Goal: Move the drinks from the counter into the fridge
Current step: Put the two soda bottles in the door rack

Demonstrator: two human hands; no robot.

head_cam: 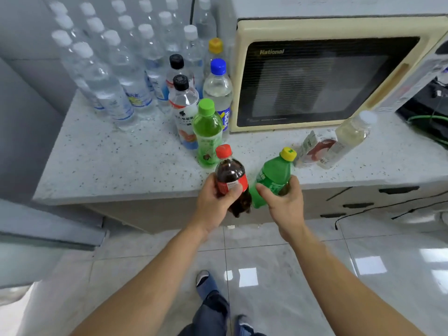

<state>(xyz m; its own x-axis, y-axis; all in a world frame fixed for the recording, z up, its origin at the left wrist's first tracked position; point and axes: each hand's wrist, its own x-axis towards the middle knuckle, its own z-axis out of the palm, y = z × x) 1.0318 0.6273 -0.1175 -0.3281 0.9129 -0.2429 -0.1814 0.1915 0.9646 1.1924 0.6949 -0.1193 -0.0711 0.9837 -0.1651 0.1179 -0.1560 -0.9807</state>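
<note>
The speckled grey counter (101,163) carries a crowd of clear water bottles (114,93) at its back left corner. Beside them stand several soft drink bottles (208,132), touching the cream microwave (324,78). Near the front edge lies a pale bottle (349,139) on what seems a carton (312,149).

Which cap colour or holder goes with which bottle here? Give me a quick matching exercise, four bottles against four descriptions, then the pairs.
Things:
1. dark cola plastic bottle
2. green soda plastic bottle
3. light green tea plastic bottle
4. clear Pepsi-labelled plastic bottle

States:
A. blue cap, standing beside the cream microwave
B. yellow cap, in the grip of the right hand
C. red cap, in the grip of the left hand
D. green cap, standing on the speckled counter

Pairs: 1-C, 2-B, 3-D, 4-A
</note>
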